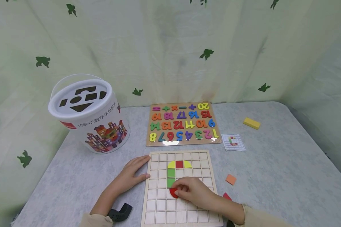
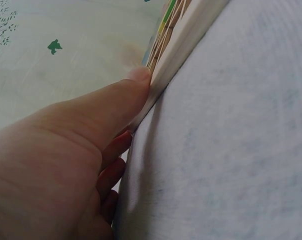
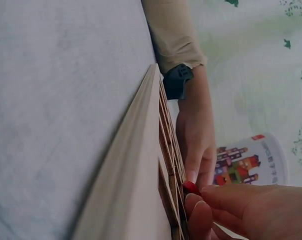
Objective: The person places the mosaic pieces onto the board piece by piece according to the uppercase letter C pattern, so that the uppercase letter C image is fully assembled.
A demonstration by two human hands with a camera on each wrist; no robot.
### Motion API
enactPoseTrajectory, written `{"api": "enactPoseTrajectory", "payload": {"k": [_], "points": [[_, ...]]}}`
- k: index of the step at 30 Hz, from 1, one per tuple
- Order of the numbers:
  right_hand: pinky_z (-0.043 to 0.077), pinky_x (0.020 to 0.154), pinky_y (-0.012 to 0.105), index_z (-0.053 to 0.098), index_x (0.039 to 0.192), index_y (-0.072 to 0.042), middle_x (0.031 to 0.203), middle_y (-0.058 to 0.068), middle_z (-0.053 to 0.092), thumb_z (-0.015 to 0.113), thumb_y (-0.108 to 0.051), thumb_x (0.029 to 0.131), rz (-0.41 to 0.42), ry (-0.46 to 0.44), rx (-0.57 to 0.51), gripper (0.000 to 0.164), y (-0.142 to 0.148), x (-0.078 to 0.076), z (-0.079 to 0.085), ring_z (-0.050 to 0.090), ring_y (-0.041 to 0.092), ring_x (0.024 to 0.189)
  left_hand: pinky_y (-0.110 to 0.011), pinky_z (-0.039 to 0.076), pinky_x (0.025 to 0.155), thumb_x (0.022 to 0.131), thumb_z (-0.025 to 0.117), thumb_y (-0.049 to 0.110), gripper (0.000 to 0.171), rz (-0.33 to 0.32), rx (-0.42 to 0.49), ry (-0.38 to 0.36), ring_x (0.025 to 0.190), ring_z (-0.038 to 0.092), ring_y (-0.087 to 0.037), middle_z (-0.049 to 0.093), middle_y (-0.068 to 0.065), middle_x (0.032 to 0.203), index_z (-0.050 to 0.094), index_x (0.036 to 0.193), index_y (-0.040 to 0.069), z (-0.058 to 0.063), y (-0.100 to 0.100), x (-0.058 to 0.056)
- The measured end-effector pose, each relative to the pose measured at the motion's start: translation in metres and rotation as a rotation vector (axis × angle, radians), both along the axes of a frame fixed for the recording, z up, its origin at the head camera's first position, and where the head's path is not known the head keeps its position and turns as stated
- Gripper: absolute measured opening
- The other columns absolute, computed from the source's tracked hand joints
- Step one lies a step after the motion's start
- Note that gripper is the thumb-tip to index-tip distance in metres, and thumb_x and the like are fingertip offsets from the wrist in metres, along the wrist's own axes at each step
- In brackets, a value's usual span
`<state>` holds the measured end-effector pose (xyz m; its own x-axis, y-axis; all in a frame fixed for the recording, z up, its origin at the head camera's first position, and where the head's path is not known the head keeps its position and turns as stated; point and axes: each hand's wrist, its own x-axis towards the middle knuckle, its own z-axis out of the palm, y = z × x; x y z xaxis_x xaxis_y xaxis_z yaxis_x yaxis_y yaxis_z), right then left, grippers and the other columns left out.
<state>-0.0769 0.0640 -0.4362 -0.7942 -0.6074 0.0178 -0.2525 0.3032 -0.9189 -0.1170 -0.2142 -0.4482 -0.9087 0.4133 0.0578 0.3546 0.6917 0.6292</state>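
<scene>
A wooden grid board (image 1: 182, 224) lies on the table before me. My right hand (image 1: 194, 190) pinches a red rounded piece (image 1: 173, 193) between thumb and fingers over the grid, just below two green squares (image 1: 171, 173). In the right wrist view, the red piece (image 3: 191, 187) appears tilted against the grid ribs; whether it sits in a cell I cannot tell. Above the green squares, a red square (image 1: 179, 164) lies between two yellow rounded pieces (image 1: 188, 164). With fingers extended, my left hand (image 1: 130, 175) touches the board's left edge; its thumb presses that edge in the left wrist view.
Right of the board are an orange square (image 1: 231, 179) and a red piece (image 1: 227, 196), partly covered by the forearm. Behind stand a number puzzle (image 1: 183, 144), a pattern card (image 1: 233, 142), a yellow block (image 1: 251, 123) and, at left, a white bucket (image 1: 89, 116).
</scene>
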Motion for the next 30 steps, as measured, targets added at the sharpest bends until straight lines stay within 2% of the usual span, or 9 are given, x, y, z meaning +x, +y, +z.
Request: {"api": "enactPoseTrajectory", "payload": {"k": [9, 14, 18, 24, 30], "points": [[0.044, 0.054, 0.016, 0.065, 0.097, -0.014, 0.073, -0.012, 0.051, 0.069, -0.015, 0.08, 0.047, 0.099, 0.102, 0.017, -0.003, -0.002, -0.001, 0.046, 0.001, 0.063, -0.053, 0.023, 0.1, 0.081, 0.062, 0.043, 0.067, 0.004, -0.004, -0.003, 0.128, 0.028, -0.027, 0.036, -0.001, 0.14, 0.039, 0.138, 0.016, 0.0, -0.001, 0.0], [0.041, 0.051, 0.015, 0.064, 0.095, -0.015, 0.071, -0.013, 0.048, 0.068, -0.017, 0.081, 0.037, 0.189, 0.15, 0.014, -0.007, -0.001, -0.004, 0.043, -0.001, 0.06, -0.052, 0.023, 0.1, 0.081, 0.062, 0.043, 0.067, -0.001, -0.007, 0.008, 0.128, 0.028, -0.027, 0.036, -0.001, 0.14, 0.038, 0.138, 0.016, -0.002, -0.001, 0.0], [0.039, 0.049, 0.014, 0.063, 0.091, -0.015, 0.07, -0.013, 0.047, 0.068, -0.016, 0.08, 0.019, 0.215, 0.191, 0.012, -0.01, 0.0, -0.001, 0.042, 0.0, 0.058, -0.053, 0.023, 0.1, 0.082, 0.062, 0.044, 0.067, 0.0, -0.002, 0.011, 0.128, 0.028, -0.027, 0.036, -0.001, 0.14, 0.039, 0.138, 0.016, -0.002, -0.001, 0.0], [0.04, 0.05, 0.015, 0.062, 0.092, -0.016, 0.071, -0.012, 0.049, 0.07, -0.02, 0.079, 0.01, 0.168, 0.196, 0.015, -0.008, 0.001, 0.003, 0.043, 0.001, 0.059, -0.052, 0.023, 0.1, 0.081, 0.062, 0.043, 0.066, -0.002, 0.001, 0.005, 0.128, 0.028, -0.026, 0.036, 0.0, 0.14, 0.039, 0.138, 0.017, -0.002, 0.0, -0.001], [0.046, 0.059, 0.017, 0.06, 0.106, -0.014, 0.083, -0.01, 0.053, 0.069, -0.025, 0.08, 0.066, 0.066, 0.127, 0.03, 0.006, 0.005, 0.013, 0.05, 0.003, 0.07, -0.053, 0.023, 0.1, 0.082, 0.061, 0.044, 0.066, -0.001, 0.001, 0.001, 0.128, 0.027, -0.027, 0.036, -0.001, 0.14, 0.039, 0.138, 0.017, -0.001, 0.0, 0.0]]}}
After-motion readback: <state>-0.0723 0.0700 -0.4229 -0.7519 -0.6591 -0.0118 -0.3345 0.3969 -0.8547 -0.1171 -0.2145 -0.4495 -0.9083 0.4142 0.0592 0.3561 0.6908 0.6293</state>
